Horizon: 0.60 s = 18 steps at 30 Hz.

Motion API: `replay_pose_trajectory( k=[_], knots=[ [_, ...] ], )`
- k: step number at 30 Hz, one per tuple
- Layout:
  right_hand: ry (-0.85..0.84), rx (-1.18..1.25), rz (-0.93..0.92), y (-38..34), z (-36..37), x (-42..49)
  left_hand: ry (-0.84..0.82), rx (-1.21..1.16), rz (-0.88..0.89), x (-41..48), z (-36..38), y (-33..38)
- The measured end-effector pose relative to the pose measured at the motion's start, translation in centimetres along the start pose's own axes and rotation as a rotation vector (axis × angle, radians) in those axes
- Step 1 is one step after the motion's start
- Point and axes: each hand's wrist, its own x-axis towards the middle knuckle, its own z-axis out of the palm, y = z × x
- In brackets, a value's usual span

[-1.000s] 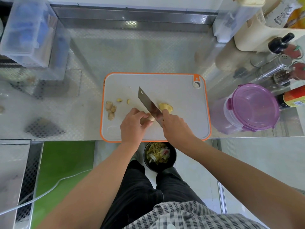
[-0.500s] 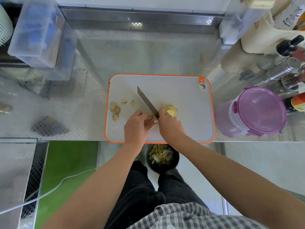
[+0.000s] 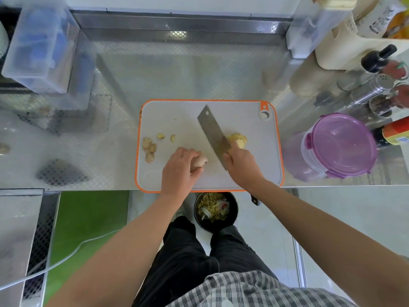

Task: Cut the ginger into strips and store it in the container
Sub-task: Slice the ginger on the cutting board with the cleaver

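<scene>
A white cutting board with an orange rim lies on the steel counter. My left hand grips a piece of ginger near the board's front. My right hand holds a cleaver by its handle, the blade tilted and lifted to the right of the ginger, not touching it. A second, peeled ginger chunk lies just behind my right hand. Several small ginger offcuts sit at the board's left side. A container with a purple lid stands shut to the right of the board.
A black bin with peelings stands on the floor below the counter edge. Bottles and shakers crowd the back right. Clear plastic boxes stand at the back left and back right.
The cleaver has lifted off the ginger and swung away to the right, showing its flat side. My left hand has stayed on the ginger piece.
</scene>
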Motion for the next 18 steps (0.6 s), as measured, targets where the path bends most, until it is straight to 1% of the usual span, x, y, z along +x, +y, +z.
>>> replay_pose_trajectory(
  k=[2,3,10,12,15,18],
  knots=[
    [-0.068,0.001,-0.018,0.2,0.4,-0.7,0.004,0.002,-0.006,0.1,0.3,0.2],
    [-0.076,-0.004,-0.009,0.5,0.3,-0.8,0.004,0.002,-0.001,0.2,0.4,0.3],
    [0.085,-0.035,0.154,3.2,-2.1,-0.2,-0.021,-0.006,0.044,1.2,1.3,2.5],
    [0.061,-0.032,0.113,2.8,-2.5,-0.6,-0.032,0.0,0.036,1.3,1.6,2.8],
    [-0.011,-0.02,0.001,1.5,-2.0,-1.7,-0.02,-0.006,0.042,1.1,1.7,2.4],
    [-0.005,-0.018,-0.026,0.7,-1.8,-2.3,-0.002,-0.029,0.041,1.1,1.7,2.2]
  ],
)
